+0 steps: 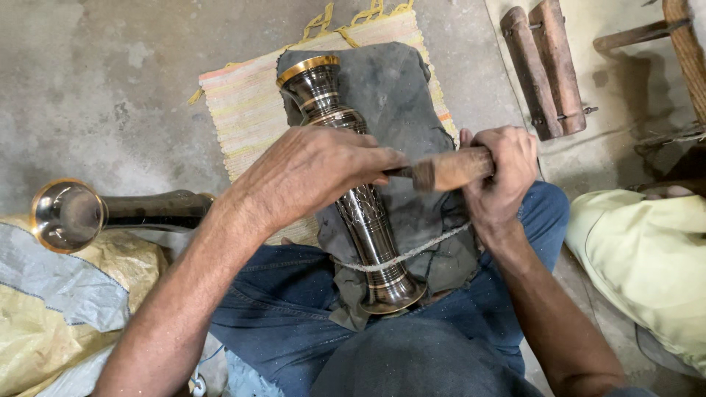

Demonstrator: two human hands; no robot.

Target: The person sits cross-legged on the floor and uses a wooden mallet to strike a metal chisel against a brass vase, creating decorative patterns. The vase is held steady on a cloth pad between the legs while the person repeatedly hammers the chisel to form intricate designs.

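A tall dark metal vase (364,213) with a golden rim and engraved patterns lies lengthwise on a grey cloth (401,95) over my lap, tied down by a thin rope (434,244). My left hand (312,173) rests on the vase's middle and pinches the metal shaft of an engraving tool. My right hand (500,173) grips the tool's wooden handle (450,169), just right of the vase. The tool's tip is hidden under my left hand.
A second dark vase (110,213) with a golden mouth lies at left on yellow and grey sacking (51,309). A striped mat (250,110) lies under the cloth. Wooden blocks (544,66) sit at upper right; a person in pale yellow cloth (640,257) is at right.
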